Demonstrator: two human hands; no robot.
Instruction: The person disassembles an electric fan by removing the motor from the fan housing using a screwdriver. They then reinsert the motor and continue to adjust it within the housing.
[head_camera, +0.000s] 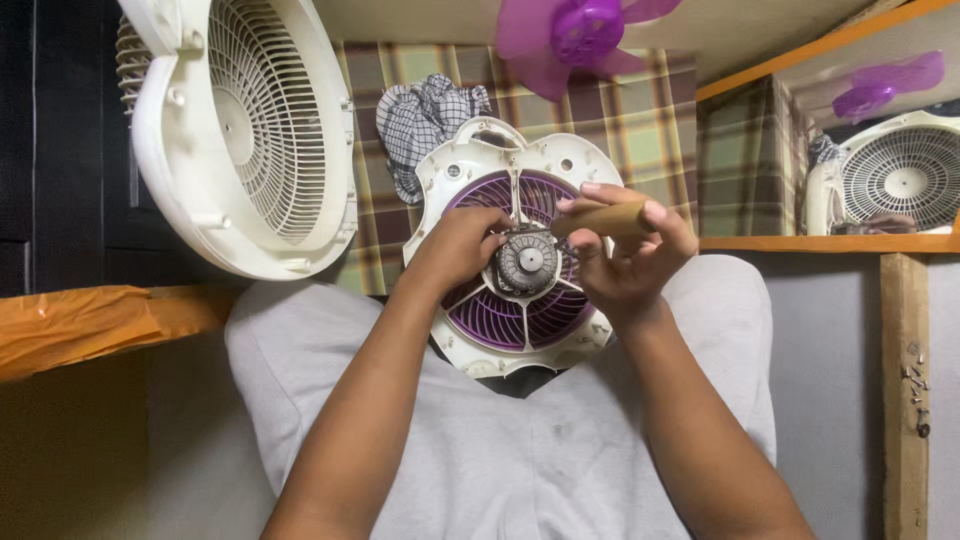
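A white rear fan frame (440, 180) with a purple grille (500, 320) rests between my knees. A round grey motor (527, 262) sits at its centre. My left hand (457, 247) grips the motor's left side, fingers curled against it. My right hand (628, 262) holds a tool by its wooden handle (603, 220), which lies across the frame just right of and above the motor. The tool's tip is hidden behind my fingers.
A white front fan grille (250, 130) leans at the upper left. A purple fan blade (582, 32) and a checked rag (425, 118) lie on a plaid cloth (650, 125). A mirror (880, 160) stands at right, with several screws (915, 392) on a wooden post. An orange sheet (90, 322) lies at left.
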